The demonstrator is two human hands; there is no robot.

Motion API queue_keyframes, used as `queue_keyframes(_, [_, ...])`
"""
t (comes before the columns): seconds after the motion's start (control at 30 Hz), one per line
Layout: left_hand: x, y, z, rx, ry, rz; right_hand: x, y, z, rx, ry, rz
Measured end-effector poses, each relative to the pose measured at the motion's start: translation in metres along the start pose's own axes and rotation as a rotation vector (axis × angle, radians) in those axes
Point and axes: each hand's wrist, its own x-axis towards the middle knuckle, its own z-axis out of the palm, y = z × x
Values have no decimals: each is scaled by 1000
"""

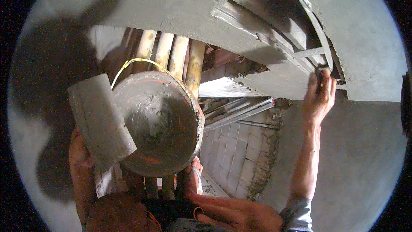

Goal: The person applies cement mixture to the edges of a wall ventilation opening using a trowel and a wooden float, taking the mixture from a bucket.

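My left hand (80, 149), at the left, grips a grey, mortar-smeared rectangular plastering float (101, 118) from behind; the board hides most of its fingers. The float overlaps the left rim of a round bucket (200, 122) with an orange-tinged, crusted edge and a yellow handle (127, 63). Wet grey mortar (156, 107) lies inside the bucket. My right arm reaches up to the right. There, my right hand (321, 92) has its fingers curled at the lower corner of a frame (315, 21) set in the plastered wall. Whatever lies within those fingers is too dark to name.
Several bamboo poles (177, 58) run beneath and beyond the bucket. Metal bars (240, 114) stick out at the middle, above a block surface (225, 148) far below. A bare foot (196, 176) stands beside the bucket. Grey plastered wall (360, 146) fills the right side.
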Motion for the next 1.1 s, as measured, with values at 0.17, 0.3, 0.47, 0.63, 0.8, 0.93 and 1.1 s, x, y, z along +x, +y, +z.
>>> queue_keyframes(0.17, [1,-3,1,-13,2,-9,-52,54,-12,-133,26,-6])
queue_keyframes(0.3, [4,-5,2,-29,-4,-12,-42,15,-13,-75,-66,19])
queue_keyframes(0.47, [4,-9,3,-43,2,-16,3,-33,4,32,-37,-64])
queue_keyframes(0.63, [5,-6,2,-56,3,-19,15,-43,6,65,-2,-27])
queue_keyframes(0.8, [6,-10,2,-73,9,-23,9,-19,7,8,-10,5])
queue_keyframes(0.93, [6,-12,0,-91,9,-34,-23,58,-6,-25,5,64])
queue_keyframes(1.1, [-1,-5,-12,-123,43,-42,-88,90,-39,-44,-66,112])
